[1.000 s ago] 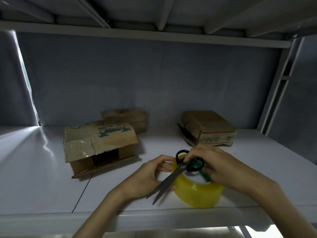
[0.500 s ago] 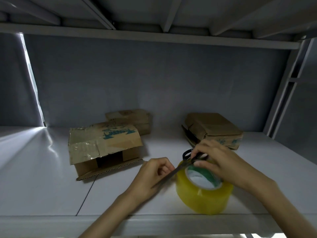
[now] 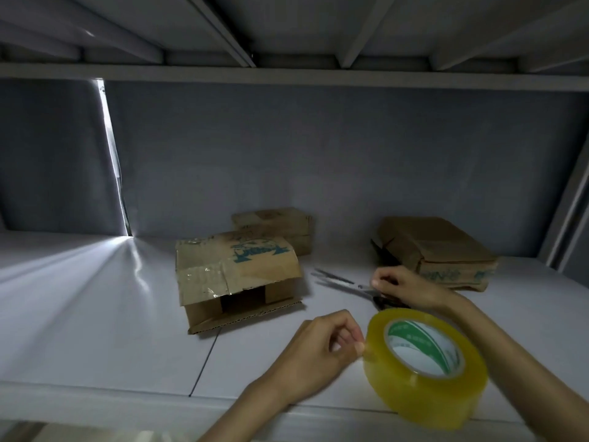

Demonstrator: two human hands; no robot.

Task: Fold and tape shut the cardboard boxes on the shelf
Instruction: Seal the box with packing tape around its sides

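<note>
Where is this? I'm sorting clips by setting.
Probably a storeroom or packing spot: a white metal shelf under another shelf, three worn boxes, plus tape and scissors.

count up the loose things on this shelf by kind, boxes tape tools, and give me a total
Brown cardboard boxes: 3, the open-flapped one at front, one behind it, one to the right
Yellow clear-tape roll with green-and-white core: 1
Black-handled metal scissors: 1
Total: 5
</note>
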